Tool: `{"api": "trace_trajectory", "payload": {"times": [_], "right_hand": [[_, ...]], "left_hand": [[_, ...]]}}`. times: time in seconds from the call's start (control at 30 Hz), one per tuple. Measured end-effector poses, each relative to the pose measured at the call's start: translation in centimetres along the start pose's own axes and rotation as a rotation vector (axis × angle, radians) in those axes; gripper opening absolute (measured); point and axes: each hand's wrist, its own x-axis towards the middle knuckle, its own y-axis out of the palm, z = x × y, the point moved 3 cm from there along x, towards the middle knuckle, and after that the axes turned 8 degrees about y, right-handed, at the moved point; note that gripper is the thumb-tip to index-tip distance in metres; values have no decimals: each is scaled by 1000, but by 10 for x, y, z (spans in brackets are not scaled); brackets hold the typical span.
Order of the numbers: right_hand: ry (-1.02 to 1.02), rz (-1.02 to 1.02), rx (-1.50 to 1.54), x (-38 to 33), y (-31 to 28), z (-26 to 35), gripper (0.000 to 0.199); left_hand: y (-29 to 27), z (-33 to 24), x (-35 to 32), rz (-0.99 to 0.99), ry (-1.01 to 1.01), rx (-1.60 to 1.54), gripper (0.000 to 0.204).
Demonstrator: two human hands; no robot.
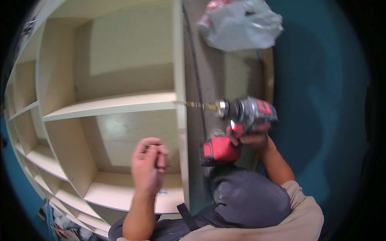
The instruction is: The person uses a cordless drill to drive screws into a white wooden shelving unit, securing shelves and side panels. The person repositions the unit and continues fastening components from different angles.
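A red and grey cordless drill (pixel 251 114) is in my right hand (pixel 253 139), whose fingers wrap its handle. Its long, thin drill bit (pixel 197 105) points left, blurred, with the tip overlapping the front edge of a cream shelf unit (pixel 181 132). Whether the tip touches the wood I cannot tell. My left hand (pixel 149 158) is raised before one of the unit's compartments, fingers curled and thumb pressed against them. Anything inside that curl is too small or hidden to name. The red battery (pixel 225 148) is at the drill's base, above my knee.
A white plastic bag (pixel 243 26) lies at the top, on a board surface (pixel 241 76) right of the shelf unit. Blue-green floor or wall (pixel 317 100) fills the right side. Mixed clutter (pixel 66 225) lies at the lower left. My bent knee (pixel 253 197) is close under the drill.
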Motion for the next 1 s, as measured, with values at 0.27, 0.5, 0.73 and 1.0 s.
{"api": "trace_trajectory", "payload": {"times": [0.27,0.5,0.73,1.0], "right_hand": [[128,-70,167,29,-96,-20,56],[267,15,392,55,-104,-76,42],[346,60,483,70,-107,-88,38],[346,21,412,61,-119,-90,45]], "left_hand": [[-16,-87,26,74,717,1551,24],[-95,-142,74,223,769,2339,44],[-186,-178,152,320,582,2465,38],[-81,-121,141,595,669,2334,18]]}}
